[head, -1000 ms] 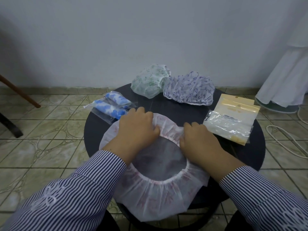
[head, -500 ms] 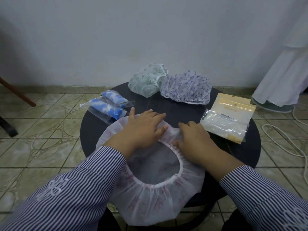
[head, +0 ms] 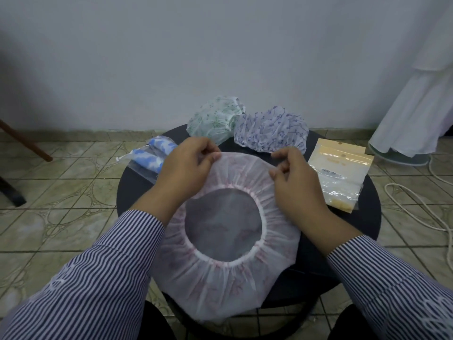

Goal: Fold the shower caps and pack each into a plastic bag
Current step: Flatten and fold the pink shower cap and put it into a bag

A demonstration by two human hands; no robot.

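A white shower cap with pink print [head: 225, 285] lies spread open on the round black table [head: 362, 231], elastic ring facing up, its near edge hanging over the table's front. My left hand [head: 186, 168] pinches the cap's far edge on the left. My right hand [head: 294, 177] pinches the same far edge on the right. A green-print cap [head: 213, 119] and a purple-print cap [head: 272, 128] sit crumpled at the table's far side. Two clear bags holding folded blue caps [head: 149, 158] lie at the left edge.
A stack of plastic bags with yellow headers [head: 340, 173] lies at the table's right. White fabric [head: 416, 101] hangs at the far right over a base, with a white cord [head: 416, 209] on the tiled floor. A brown wooden leg [head: 24, 141] stands at the left.
Both hands lifted from pressing flat near the elastic ring and moved out to the cap's far edge, where they now pinch it. The cap lies wider and rounder.
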